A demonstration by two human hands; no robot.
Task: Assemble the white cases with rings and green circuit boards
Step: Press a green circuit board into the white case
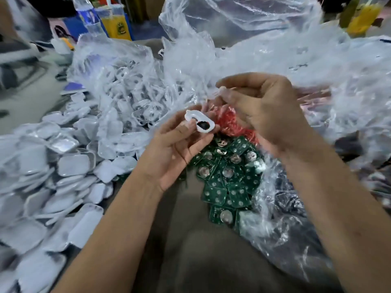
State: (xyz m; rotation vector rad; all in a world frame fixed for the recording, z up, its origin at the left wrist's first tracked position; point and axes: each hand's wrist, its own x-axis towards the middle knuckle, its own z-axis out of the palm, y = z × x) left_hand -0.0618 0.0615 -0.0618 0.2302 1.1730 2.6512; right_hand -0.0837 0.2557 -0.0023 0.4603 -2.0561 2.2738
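My left hand (179, 144) holds a small white case (200, 121) between thumb and fingers; a dark part shows inside it. My right hand (260, 108) hovers just right of and above the case with curled fingers, blurred; whether it pinches anything I cannot tell. Beneath both hands lies a pile of green circuit boards (226, 180) with round silver cells. A heap of small red pieces (230, 123) lies behind the boards, partly hidden by my right hand.
A big pile of white case halves (53, 176) covers the left side. Crumpled clear plastic bags (275, 49) fill the back and right; one bag (127, 92) holds more white cases. Bottles and colourful packets (114, 20) stand at the far edge.
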